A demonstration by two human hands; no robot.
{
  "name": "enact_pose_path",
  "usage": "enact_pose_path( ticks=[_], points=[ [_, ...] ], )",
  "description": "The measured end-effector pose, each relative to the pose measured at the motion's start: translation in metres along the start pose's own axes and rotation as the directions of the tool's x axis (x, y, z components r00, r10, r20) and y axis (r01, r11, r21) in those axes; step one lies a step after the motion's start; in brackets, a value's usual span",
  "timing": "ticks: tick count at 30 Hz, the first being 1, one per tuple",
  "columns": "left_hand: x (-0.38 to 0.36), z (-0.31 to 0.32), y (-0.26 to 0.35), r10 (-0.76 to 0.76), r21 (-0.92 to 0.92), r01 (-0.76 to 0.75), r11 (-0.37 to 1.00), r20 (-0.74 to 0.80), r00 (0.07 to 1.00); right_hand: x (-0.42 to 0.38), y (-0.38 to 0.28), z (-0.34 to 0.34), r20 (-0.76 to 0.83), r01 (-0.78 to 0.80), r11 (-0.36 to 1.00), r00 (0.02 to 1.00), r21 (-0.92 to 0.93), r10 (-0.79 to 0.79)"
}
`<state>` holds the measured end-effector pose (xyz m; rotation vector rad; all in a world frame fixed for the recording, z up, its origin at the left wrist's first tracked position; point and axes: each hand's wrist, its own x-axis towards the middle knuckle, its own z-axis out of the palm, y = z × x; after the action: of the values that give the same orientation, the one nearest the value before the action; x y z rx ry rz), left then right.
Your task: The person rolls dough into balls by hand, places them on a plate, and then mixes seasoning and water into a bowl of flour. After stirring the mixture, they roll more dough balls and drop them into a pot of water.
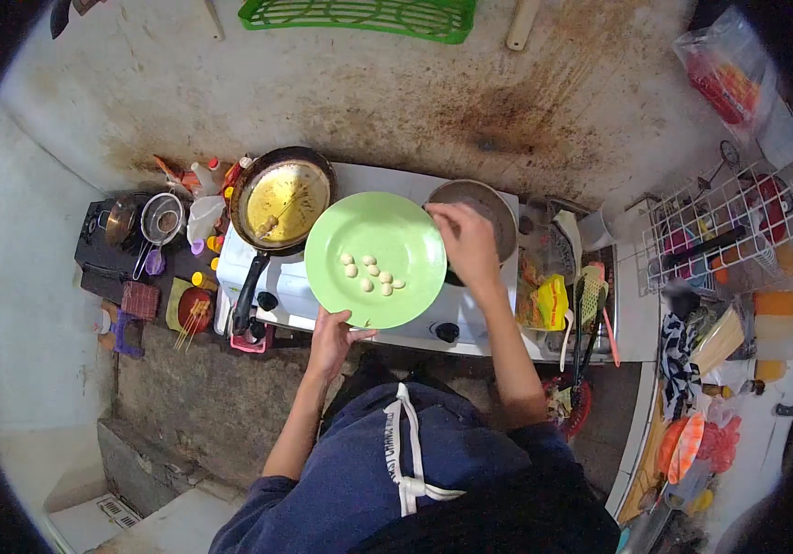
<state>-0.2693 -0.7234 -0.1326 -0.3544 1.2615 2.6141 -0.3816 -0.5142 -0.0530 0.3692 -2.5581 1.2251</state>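
Note:
Over the stove I hold a light green plate (369, 222) with several small pale balls (373, 270) on it. My left hand (330, 342) grips its lower left rim, thumb on top. At the right rim is my right hand (466, 242), with bent fingers closed on the edge. Left of the plate stands a dark-handled frying pan (290, 185) with yellow oil and a skewer of browned balls (269, 224) in it. Behind my right hand, a grey-brown pan (484, 192) sits on the right burner, partly hidden by the hand and plate.
The white stove (378, 177) runs along a stained wall. A sieve (163, 218), bottles and a red bowl with skewers (195, 309) stand left. To the right are a yellow packet (552, 302), a slotted turner (590, 294) and a white wire rack (729, 217). A green rack (360, 18) hangs above.

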Motion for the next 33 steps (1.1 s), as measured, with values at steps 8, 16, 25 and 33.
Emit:
enact_pose_path(
  ticks=[8, 16, 25, 33],
  points=[
    [0.001, 0.011, -0.005, -0.027, 0.025, 0.025, 0.999, 0.086, 0.996, -0.036, -0.033, 0.036, 0.215, 0.250, 0.956, 0.953, -0.153, -0.215],
    [0.001, 0.012, -0.014, -0.034, 0.090, 0.028, 0.996, 0.064, 0.997, -0.034, -0.030, 0.030, 0.237, 0.117, 0.984, 0.968, -0.133, -0.083],
    [0.003, -0.006, 0.001, 0.038, 0.033, -0.036, 0.999, -0.038, 0.999, -0.029, 0.071, -0.037, -0.073, -0.096, 0.951, 0.994, -0.294, 0.078],
    [0.006, -0.010, 0.007, 0.079, 0.007, -0.079, 0.997, -0.017, 0.997, -0.034, 0.102, -0.038, -0.044, -0.176, 0.948, 0.984, -0.267, 0.170]
  ],
)
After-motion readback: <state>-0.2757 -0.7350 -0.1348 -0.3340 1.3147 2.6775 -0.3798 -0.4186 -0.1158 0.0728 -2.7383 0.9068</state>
